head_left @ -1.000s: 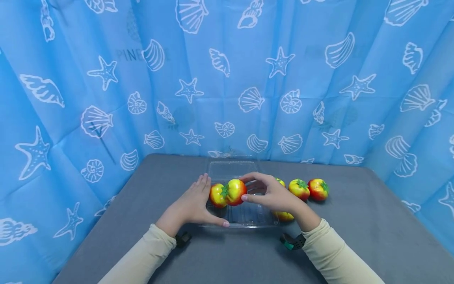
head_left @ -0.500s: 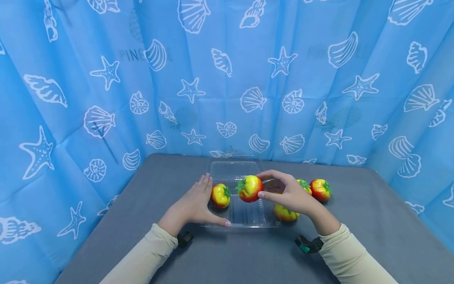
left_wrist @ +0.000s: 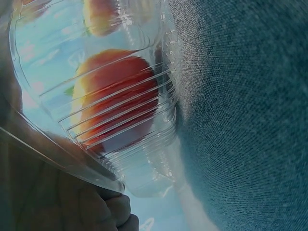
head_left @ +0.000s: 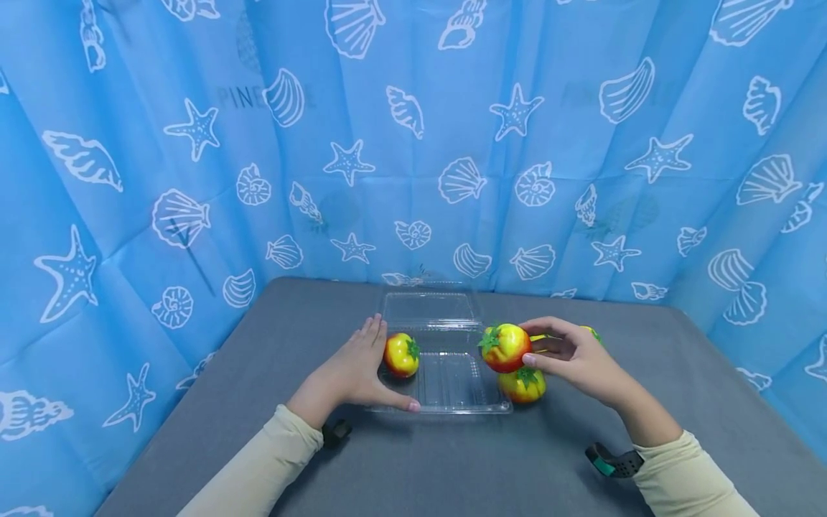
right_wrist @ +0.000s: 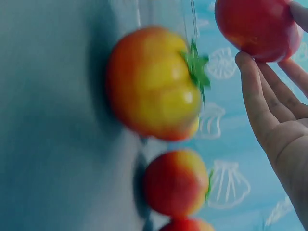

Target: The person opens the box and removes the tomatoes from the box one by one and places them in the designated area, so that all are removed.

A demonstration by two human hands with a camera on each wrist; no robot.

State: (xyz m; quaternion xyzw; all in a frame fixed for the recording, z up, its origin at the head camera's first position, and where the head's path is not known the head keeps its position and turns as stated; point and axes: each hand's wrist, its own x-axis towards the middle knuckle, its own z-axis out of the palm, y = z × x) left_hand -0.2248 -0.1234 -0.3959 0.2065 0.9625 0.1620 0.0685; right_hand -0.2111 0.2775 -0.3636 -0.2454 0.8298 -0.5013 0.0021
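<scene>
My right hand (head_left: pixel 581 362) pinches a yellow-and-red tomato (head_left: pixel 507 347) with a green leafy top between thumb and fingertips, raised over the right edge of a clear plastic clamshell container (head_left: pixel 452 382). In the right wrist view the held tomato (right_wrist: pixel 257 26) shows its red side, clear of the others. My left hand (head_left: pixel 352 370) rests along the container's left side, fingers straight and thumb stretched along the front rim. Inside, at the left end, sits another tomato (head_left: pixel 402 356), seen through the ribbed wall in the left wrist view.
Just right of the container a tomato (head_left: pixel 522 386) lies on the grey table (head_left: pixel 413 467). More tomatoes (right_wrist: pixel 177 183) stand behind it, mostly covered by my right hand in the head view. The container's lid (head_left: pixel 426 307) is folded back toward the blue shell-print curtain (head_left: pixel 413 129).
The right hand has carried its tomato rightward, from beside the tomato in the container to over the container's right edge. The left hand has stayed in place.
</scene>
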